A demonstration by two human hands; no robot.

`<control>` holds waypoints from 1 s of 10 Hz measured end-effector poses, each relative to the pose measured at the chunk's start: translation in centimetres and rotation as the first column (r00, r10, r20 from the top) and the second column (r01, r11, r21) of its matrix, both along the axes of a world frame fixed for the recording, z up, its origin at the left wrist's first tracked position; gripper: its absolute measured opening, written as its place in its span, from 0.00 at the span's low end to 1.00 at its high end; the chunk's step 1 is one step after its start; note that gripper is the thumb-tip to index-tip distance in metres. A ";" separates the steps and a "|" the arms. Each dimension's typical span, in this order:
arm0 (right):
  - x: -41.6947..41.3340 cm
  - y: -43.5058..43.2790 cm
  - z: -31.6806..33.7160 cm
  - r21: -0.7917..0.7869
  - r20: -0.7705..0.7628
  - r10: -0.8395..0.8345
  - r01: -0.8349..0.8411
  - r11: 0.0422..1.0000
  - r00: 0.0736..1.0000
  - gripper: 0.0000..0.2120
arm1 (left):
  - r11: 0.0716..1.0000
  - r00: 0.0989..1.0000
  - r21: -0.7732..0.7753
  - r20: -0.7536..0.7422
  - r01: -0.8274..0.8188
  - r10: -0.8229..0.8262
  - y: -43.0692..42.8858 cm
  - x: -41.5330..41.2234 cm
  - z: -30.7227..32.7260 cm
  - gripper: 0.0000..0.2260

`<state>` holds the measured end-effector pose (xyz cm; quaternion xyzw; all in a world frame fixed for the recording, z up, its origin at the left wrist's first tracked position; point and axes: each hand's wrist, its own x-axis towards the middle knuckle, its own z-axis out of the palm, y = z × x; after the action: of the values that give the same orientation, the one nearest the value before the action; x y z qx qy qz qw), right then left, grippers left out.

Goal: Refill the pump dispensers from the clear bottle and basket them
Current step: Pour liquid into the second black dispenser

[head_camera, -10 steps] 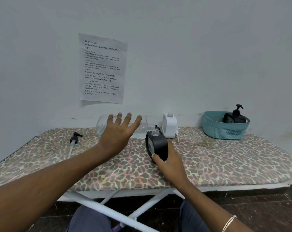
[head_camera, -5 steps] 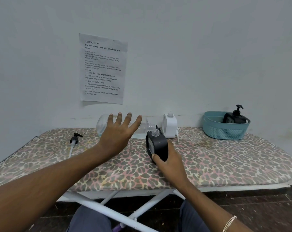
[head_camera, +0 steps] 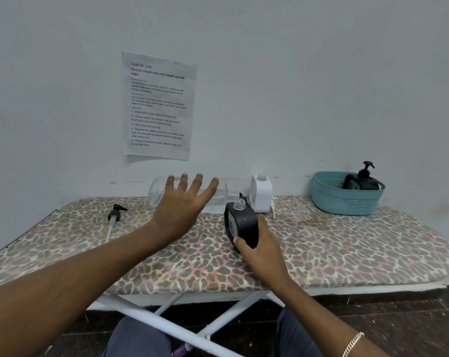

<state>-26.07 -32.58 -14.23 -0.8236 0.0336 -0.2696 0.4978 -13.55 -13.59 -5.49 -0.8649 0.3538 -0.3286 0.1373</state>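
Four left fingers (head_camera: 184, 182) spread before clear bottle (head_camera: 157, 193); right fingers (head_camera: 240, 242) grip black dispenser (head_camera: 241, 222).

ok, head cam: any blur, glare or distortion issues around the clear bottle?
Head view: soft even light, no glare or hard shadows; focus sharp, headings on the paper sheet read; the board looks bowed by the wide-angle lens; the clear bottle is low-contrast against the pale wall, partly hidden by the left hand; black dispenser in the right hand is crisp.
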 end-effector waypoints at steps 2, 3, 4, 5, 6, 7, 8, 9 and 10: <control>0.0 0.0 0.0 0.003 -0.002 -0.003 0.003 1.000 1.000 0.23 | 1.000 1.000 0.004 -0.001 0.000 0.000 0.0 0.0 0.0 0.45; 0.0 0.0 0.0 0.002 -0.003 -0.005 0.005 1.000 1.000 0.22 | 1.000 1.000 0.005 -0.003 -0.001 0.001 0.0 -0.1 0.0 0.45; 0.0 0.0 0.0 0.000 -0.006 -0.005 0.005 1.000 1.000 0.22 | 1.000 1.000 0.007 -0.003 -0.003 0.003 0.0 0.0 0.0 0.45; 0.0 0.0 0.0 0.003 -0.005 -0.004 0.004 1.000 1.000 0.23 | 1.000 1.000 0.006 -0.006 -0.004 0.004 0.0 0.0 0.0 0.44; 0.0 0.1 0.1 -0.001 -0.006 -0.004 0.004 1.000 1.000 0.23 | 1.000 1.000 0.005 -0.012 -0.006 0.006 0.0 0.0 0.0 0.45; 0.0 0.0 0.0 0.000 -0.009 -0.005 0.005 1.000 1.000 0.23 | 1.000 1.000 0.003 -0.013 -0.006 0.006 0.0 0.0 0.0 0.45; 0.1 -0.1 -0.1 -0.002 -0.012 -0.006 0.006 1.000 1.000 0.23 | 1.000 1.000 0.004 -0.015 -0.008 0.008 0.0 -0.1 0.1 0.45; 0.1 -0.1 -0.1 -0.010 -0.012 -0.008 0.008 1.000 1.000 0.23 | 1.000 1.000 0.004 -0.015 -0.008 0.008 0.0 -0.1 0.1 0.45; 0.2 -0.1 -0.2 -0.008 -0.012 -0.007 0.007 1.000 1.000 0.23 | 1.000 1.000 0.007 -0.015 -0.011 0.011 0.0 -0.1 0.1 0.45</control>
<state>-25.91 -32.71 -14.43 -0.8269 0.0382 -0.2666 0.4936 -13.68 -13.59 -5.41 -0.8688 0.3513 -0.3199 0.1394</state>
